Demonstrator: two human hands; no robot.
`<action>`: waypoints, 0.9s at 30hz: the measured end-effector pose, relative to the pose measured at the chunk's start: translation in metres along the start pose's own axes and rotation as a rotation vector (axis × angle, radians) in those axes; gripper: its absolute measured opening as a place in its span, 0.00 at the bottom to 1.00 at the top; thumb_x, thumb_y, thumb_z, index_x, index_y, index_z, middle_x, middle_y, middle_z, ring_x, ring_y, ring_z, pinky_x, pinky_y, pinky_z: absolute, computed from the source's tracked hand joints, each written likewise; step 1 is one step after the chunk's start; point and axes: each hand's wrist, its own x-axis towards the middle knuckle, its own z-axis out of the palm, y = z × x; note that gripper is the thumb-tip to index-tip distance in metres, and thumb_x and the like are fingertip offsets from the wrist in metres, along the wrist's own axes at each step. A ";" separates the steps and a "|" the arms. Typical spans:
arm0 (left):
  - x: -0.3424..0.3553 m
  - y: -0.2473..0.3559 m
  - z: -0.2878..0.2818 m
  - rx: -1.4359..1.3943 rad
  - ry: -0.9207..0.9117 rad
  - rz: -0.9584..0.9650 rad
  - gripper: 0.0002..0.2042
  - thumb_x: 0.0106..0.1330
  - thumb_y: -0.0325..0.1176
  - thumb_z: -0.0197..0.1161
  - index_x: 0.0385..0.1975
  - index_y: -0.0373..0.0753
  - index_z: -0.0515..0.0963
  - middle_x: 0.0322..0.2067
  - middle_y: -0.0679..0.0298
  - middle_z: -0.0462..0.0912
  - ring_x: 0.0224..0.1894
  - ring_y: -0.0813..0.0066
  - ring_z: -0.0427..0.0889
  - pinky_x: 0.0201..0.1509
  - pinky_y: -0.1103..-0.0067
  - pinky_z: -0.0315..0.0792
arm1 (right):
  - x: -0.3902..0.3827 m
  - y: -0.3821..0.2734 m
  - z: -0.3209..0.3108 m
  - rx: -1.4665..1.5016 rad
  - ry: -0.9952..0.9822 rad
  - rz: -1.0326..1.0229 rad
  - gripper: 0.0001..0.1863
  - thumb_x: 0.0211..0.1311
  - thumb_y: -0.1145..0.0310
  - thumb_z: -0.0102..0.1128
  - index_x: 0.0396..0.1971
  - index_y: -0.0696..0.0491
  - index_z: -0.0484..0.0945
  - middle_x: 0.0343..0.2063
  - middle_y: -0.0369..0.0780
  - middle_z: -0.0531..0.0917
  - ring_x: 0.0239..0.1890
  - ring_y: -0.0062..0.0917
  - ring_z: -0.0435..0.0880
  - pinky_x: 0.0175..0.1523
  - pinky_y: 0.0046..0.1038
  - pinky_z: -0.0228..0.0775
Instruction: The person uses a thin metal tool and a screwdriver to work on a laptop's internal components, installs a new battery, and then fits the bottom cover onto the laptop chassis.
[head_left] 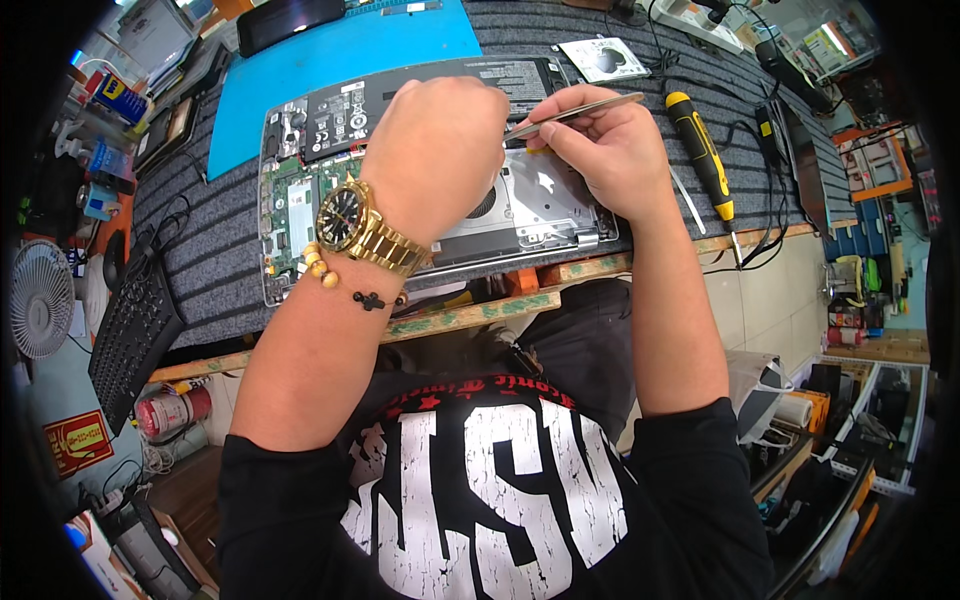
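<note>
An opened laptop lies on the grey ribbed mat, its inside showing: a green circuit board, a black battery and a fan. Over its middle, my left hand is curled closed, the back of the hand hiding its fingertips and whatever they may hold. Just to the right, my right hand pinches a pair of metal tweezers, slanted with the tip toward the left hand. The tweezers' tip sits close by the left hand, above the laptop's right part; whether it touches anything is unclear.
A yellow and black screwdriver lies right of the laptop, with black cables beyond it. Behind are a hard drive, a blue mat and a dark phone. A black keyboard leans at the left edge.
</note>
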 end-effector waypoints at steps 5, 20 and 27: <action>0.000 0.002 0.001 0.035 0.044 0.075 0.03 0.62 0.25 0.70 0.29 0.33 0.84 0.32 0.51 0.87 0.38 0.45 0.88 0.45 0.57 0.83 | 0.000 -0.001 0.001 0.010 0.010 0.011 0.08 0.72 0.74 0.70 0.46 0.58 0.89 0.36 0.36 0.93 0.36 0.13 0.89 0.42 0.19 0.80; -0.001 -0.021 -0.007 -0.227 0.035 -0.138 0.04 0.64 0.27 0.72 0.31 0.32 0.87 0.28 0.53 0.89 0.30 0.60 0.89 0.39 0.69 0.83 | -0.001 0.001 -0.006 0.059 -0.011 -0.026 0.08 0.69 0.77 0.70 0.45 0.59 0.89 0.38 0.38 0.94 0.39 0.16 0.91 0.45 0.21 0.83; 0.000 -0.021 -0.017 -0.232 -0.033 -0.218 0.05 0.64 0.27 0.72 0.33 0.31 0.89 0.27 0.54 0.89 0.30 0.62 0.89 0.39 0.70 0.83 | -0.002 -0.001 -0.003 0.028 -0.020 -0.048 0.09 0.67 0.78 0.69 0.44 0.59 0.90 0.38 0.37 0.94 0.39 0.16 0.90 0.45 0.22 0.83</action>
